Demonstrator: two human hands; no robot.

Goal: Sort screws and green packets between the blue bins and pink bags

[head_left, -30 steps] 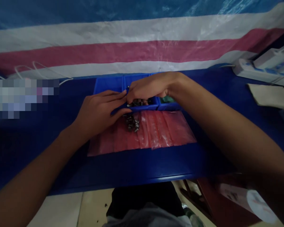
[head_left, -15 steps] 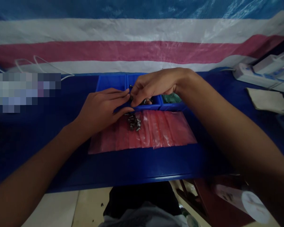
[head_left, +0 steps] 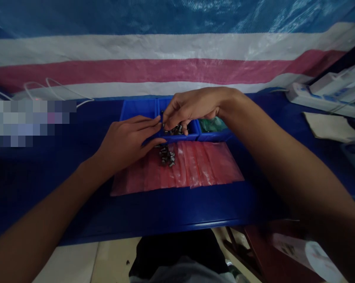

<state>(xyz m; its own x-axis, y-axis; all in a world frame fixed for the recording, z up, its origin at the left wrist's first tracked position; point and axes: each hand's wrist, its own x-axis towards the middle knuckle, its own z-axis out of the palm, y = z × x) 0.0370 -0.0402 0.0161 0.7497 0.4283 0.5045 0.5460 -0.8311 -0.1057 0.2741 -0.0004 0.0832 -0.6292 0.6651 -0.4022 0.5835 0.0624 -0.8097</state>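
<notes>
Over the middle blue bin (head_left: 180,138), my right hand (head_left: 192,106) reaches down with thumb and fingers pinched; what they hold, if anything, is too small to make out. Dark metal screws (head_left: 177,129) lie in that bin under the fingers. My left hand (head_left: 130,135) rests at the front of the left blue bin (head_left: 139,108), its fingers extended and thumb apart, with nothing visible in it. Below its thumb, a small pile of screws (head_left: 167,155) lies on a row of overlapping pink plastic bags (head_left: 221,161).
A right bin holds green plastic (head_left: 212,124). White power strips (head_left: 325,98) and a beige pad (head_left: 328,125) are on the right of the blue table (head_left: 154,212). White cables (head_left: 59,92) run at the back left, behind a pixelated area.
The view has shifted slightly, so the table sits a little lower. My right fingers have moved slightly in the middle bin, showing more screws. My left hand stays by the bins.
</notes>
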